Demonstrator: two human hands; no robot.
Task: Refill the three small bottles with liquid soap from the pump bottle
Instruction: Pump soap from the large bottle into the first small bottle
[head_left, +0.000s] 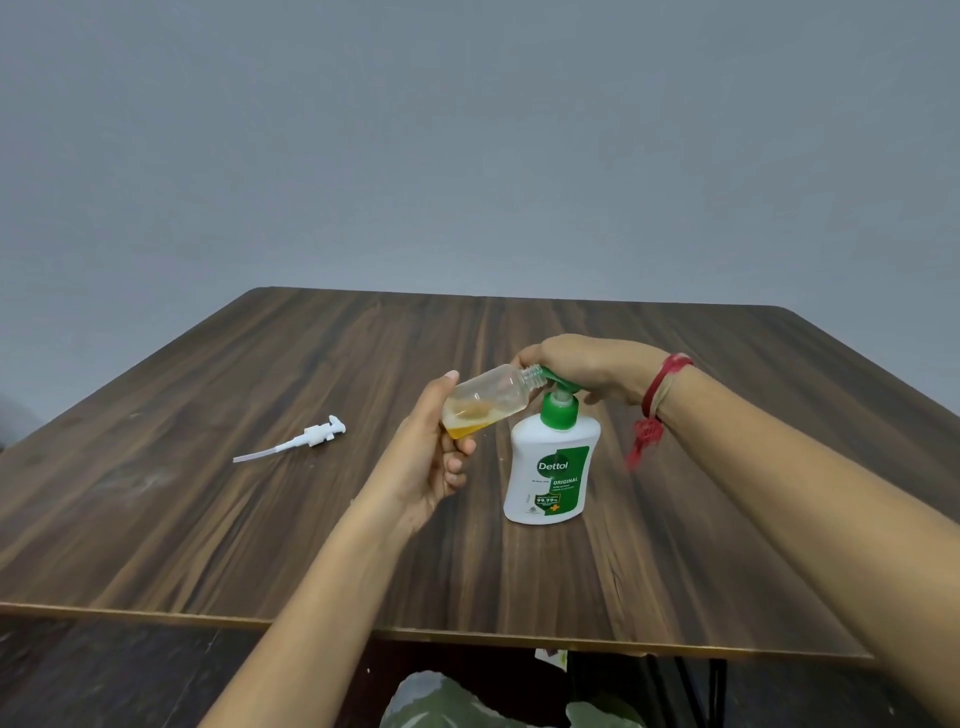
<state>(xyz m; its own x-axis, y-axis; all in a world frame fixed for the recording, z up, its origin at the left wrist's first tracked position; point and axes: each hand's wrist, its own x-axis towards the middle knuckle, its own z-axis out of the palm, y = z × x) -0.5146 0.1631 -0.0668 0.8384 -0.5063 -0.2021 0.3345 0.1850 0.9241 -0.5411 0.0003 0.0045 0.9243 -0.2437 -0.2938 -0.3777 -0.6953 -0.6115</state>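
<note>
A white pump bottle (550, 467) with a green pump head and green label stands upright on the wooden table (260, 519). My right hand (587, 369) presses down on its green pump head. My left hand (434, 457) holds a small clear bottle (491, 397) tilted on its side, with its open threaded neck against the pump spout. A little amber soap lies pooled in the lower end of the small bottle. Only this one small bottle is in view.
A loose white spray pump with a long dip tube (296, 441) lies on the table to the left. The table's front edge runs just below my forearms. A plain grey wall stands behind. A red thread band is tied around my right wrist.
</note>
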